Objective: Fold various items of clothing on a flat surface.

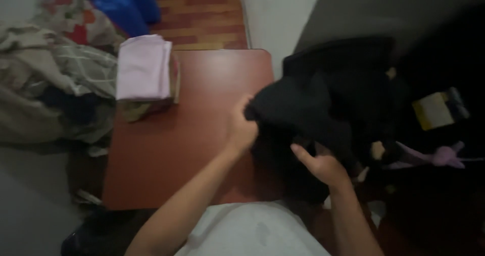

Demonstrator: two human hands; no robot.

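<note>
Black garment (323, 104): dark cloth, bunched and partly lifted, lying over the right edge of the counter (187, 150) and spilling off toward the dim area at right. Folds are hard to tell apart in the low light.

Left hand (241, 130): fingers closed on the garment's left edge, pinching a fold above the counter top.

Right hand (321, 164): at the garment's lower edge, palm turned up, fingers curled into the cloth; the thumb shows, the fingertips are hidden in the fabric, so the grip reads as a hold on the garment.

Counter: reddish-brown, rectangular with rounded corners, bare across its middle.

Folded stack (145, 69): pale pink cloth folded flat on top of brownish folded pieces, at the counter's far left corner, well apart from both hands.

Heap of bedding (50, 79): beige and patterned cloth, left of the counter, touching its edge.

Blue bag (124, 6): on the wooden floor (207, 18) beyond the counter.

Yellow and lilac items (434, 109): among dark things at right; kind unclear.
</note>
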